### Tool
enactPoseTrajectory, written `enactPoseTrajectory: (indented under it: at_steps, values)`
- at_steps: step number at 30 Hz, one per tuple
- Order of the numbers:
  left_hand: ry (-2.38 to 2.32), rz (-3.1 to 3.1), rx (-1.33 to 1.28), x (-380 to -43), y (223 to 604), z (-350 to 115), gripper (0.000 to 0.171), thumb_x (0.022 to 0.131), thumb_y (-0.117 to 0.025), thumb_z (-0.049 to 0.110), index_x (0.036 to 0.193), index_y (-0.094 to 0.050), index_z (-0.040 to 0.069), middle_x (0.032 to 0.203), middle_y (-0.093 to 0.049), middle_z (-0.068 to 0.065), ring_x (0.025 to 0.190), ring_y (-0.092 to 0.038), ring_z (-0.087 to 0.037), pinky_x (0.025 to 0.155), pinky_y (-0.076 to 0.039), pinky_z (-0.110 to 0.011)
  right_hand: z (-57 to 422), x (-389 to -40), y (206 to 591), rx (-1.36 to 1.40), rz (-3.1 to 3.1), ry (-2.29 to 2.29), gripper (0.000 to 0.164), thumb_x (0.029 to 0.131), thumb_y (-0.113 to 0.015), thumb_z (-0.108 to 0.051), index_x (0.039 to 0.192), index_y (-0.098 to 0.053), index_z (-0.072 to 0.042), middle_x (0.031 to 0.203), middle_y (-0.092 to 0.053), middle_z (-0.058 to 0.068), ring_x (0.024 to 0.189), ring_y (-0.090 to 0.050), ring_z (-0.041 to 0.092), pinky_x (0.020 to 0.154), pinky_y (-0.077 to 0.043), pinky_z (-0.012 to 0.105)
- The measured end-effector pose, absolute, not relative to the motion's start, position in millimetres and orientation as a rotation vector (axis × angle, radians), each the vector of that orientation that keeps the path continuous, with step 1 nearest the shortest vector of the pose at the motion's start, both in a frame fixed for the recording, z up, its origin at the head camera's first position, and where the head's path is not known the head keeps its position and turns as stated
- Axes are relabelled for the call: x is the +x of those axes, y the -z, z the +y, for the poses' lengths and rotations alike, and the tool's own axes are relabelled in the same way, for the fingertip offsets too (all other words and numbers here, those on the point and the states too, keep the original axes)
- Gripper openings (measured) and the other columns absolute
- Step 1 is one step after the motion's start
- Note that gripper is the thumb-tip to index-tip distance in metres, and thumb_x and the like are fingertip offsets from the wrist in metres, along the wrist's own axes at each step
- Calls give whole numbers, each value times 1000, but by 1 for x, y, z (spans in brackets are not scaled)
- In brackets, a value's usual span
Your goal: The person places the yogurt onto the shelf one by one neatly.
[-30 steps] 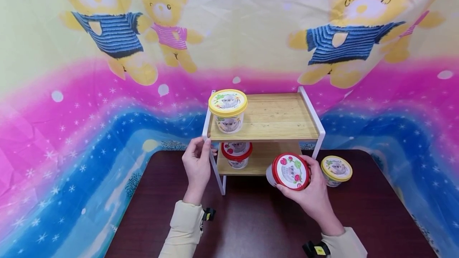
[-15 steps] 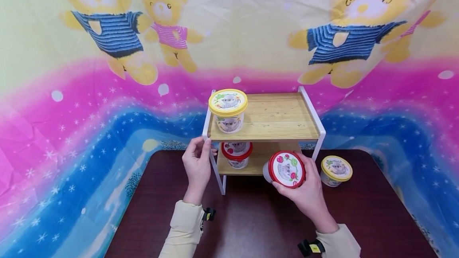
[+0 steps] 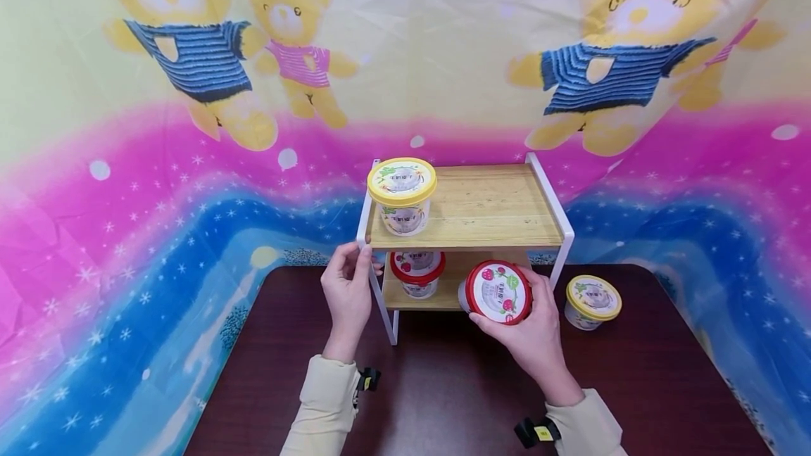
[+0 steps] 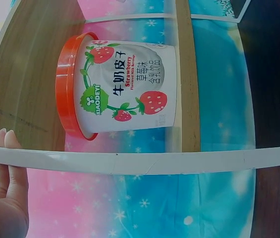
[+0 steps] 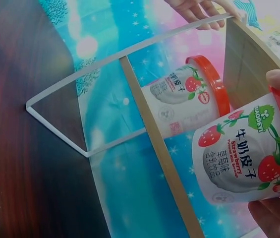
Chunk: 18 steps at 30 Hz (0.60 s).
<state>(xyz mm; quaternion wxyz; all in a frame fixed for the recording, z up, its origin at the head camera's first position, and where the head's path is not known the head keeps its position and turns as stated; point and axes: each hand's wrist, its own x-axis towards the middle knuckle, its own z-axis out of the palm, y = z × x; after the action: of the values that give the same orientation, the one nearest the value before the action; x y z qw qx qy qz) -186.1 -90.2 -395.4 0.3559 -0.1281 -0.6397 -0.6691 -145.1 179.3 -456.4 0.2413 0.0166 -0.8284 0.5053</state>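
My right hand (image 3: 535,340) grips a strawberry milk cup with a red lid (image 3: 498,293), tilted so that its lid faces the head camera, in front of the lower shelf's right part. The right wrist view shows the printed side of this cup (image 5: 244,153). My left hand (image 3: 348,294) holds the white frame of a two-tier wooden shelf rack (image 3: 488,206) at its upper front left corner. In the left wrist view its fingers (image 4: 18,176) curl around the white bar. Another red-lidded strawberry cup (image 4: 125,87) stands upright on the lower shelf, at the left.
On the upper shelf's left side stands a yellow-lidded cup (image 3: 403,195). A second yellow-lidded cup (image 3: 592,302) sits on the dark table (image 3: 437,400), right of the rack. A cloth printed with bears (image 3: 190,62) hangs behind.
My right hand has carried the red-lidded cup left and slightly up, toward the lower shelf's opening. The left hand stays on the rack's frame.
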Motion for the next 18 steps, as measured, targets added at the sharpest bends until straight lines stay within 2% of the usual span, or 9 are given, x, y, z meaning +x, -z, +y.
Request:
enactPoseTrajectory:
  at_steps: [8, 18]
  values:
    - [1738, -1665, -323, -185, 394, -90, 11, 98, -64, -3, 105, -66, -12, 91, -69, -22, 64, -65, -37, 62, -60, -33, 175, -150, 455, 29, -2261, -1414, 96, 66, -99, -29, 143, -43, -14, 130, -49, -1, 120, -45, 11, 88, -47, 17]
    - [1731, -1652, -326, -186, 395, -91, 11, 98, -64, -4, 105, -67, -12, 83, -68, -14, 62, -66, -31, 60, -59, -32, 169, -159, 453, -16, -2233, -1443, 95, 66, -98, -32, 142, -44, -14, 130, -48, 0, 120, -46, 12, 91, -47, 23]
